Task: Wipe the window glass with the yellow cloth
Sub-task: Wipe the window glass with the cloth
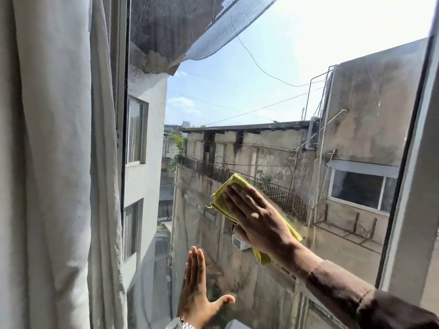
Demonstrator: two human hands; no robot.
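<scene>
A folded yellow cloth (223, 198) lies flat against the window glass (249, 96) a little below the middle of the pane. My right hand (256, 214) presses on it with fingers stretched out and pointing up-left, covering most of the cloth. My left hand (197, 290) rests flat on the glass lower down, fingers together and pointing up, thumb spread to the right, holding nothing. A watch (180, 325) shows on its wrist. The pane shows streaks and haze near the cloth.
A pale curtain (54, 162) hangs along the left, next to the dark window frame edge (124, 138). The light right-hand frame (413, 176) bounds the pane. Buildings, cables and netting lie outside beyond the glass.
</scene>
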